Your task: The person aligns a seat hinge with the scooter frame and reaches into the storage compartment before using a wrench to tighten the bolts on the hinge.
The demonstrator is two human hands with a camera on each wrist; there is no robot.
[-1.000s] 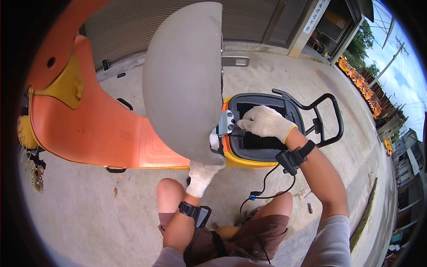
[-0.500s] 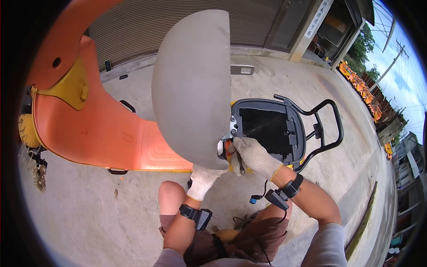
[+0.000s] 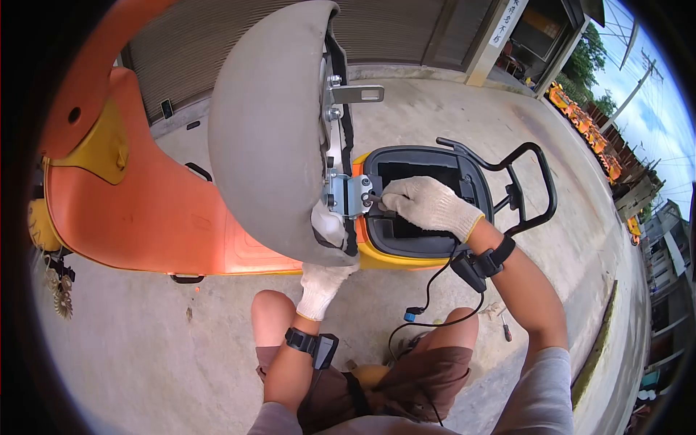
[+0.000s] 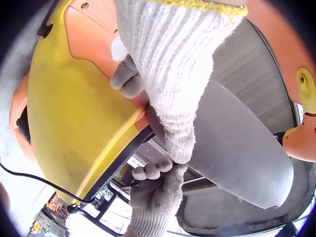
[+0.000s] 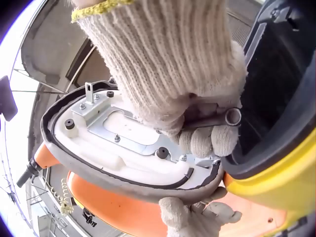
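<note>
A grey scooter seat (image 3: 268,130) stands tipped up on its metal hinge (image 3: 349,194), with the white underside showing in the right wrist view. My gloved left hand (image 3: 324,286) grips the seat's lower edge, its fingers (image 4: 129,79) curled behind the rim. In my gloved right hand (image 3: 428,203) is a dark tubular socket wrench (image 5: 212,118), wrapped by the fingers, its round hollow end sticking out. At the hinge, the wrench's other end meets the bolts beside the black storage box (image 3: 384,243). A latch loop (image 3: 359,94) projects from the seat's underside.
The orange scooter body (image 3: 145,203) extends left; a black rear rack (image 3: 536,188) juts out right. A cable with a blue connector (image 3: 410,315) hangs below the right wrist. On the concrete lies a screwdriver (image 3: 507,332). A roller shutter (image 3: 188,54) is behind.
My right hand went from the hinge down to the seat's near edge with the wrench, then back to the hinge. The seat now shows more of its underside; the left hand keeps its grip.
</note>
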